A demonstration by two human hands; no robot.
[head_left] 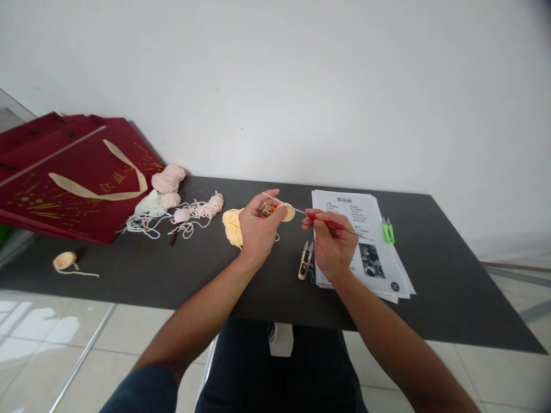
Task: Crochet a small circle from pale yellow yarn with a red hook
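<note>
My left hand [259, 226] pinches a small pale-yellow crochet piece [289, 213] between thumb and fingers, with yarn running over the fingers. Something small and orange shows at the piece; I cannot make out what it is. In my right hand [336, 244] is a crochet hook [332, 223] with a red handle, its thin shaft pointing left to the crochet piece. A yellow yarn ball [233, 227] lies just left of my left hand. Below and between the hands are thread snips [305, 263] with a pale handle.
Printed sheets [379, 229] lie under and beside my right hand, with green thread snips [388, 230] on them. Burgundy gift bags [73, 178] lean at the left, near pink yarn [169, 179] and tangled white yarn [148, 212]. A small round crochet piece [65, 261] sits at the table's [172, 287] left.
</note>
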